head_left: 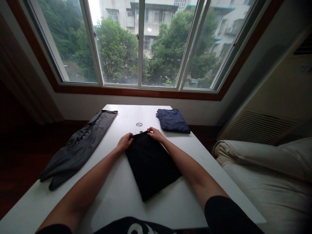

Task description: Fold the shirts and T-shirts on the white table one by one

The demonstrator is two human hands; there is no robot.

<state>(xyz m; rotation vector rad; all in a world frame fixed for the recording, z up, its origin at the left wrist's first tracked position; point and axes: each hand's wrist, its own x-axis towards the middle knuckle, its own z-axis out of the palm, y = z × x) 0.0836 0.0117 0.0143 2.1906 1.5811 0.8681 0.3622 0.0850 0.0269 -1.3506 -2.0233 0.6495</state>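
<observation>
A folded black garment (152, 165) lies flat on the white table (112, 201) in front of me, turned slightly. My left hand (125, 142) grips its far left corner, fingers closed over the edge. At the far right corner, my right hand (155, 134) pinches the same edge between thumb and fingers. Beyond the garment, a folded dark blue garment (173, 121) rests near the table's right edge, with a bit of grey fabric showing at its left side. Along the left edge lies a pair of grey trousers (80, 148), laid lengthwise and partly overhanging.
Two small round marks, one a dark-lined circle (139, 124), show on the tabletop past the black garment. A cream sofa (265, 172) stands close on the right, with an air conditioner (263, 125) behind it. A wide window (141, 48) fills the wall beyond the table.
</observation>
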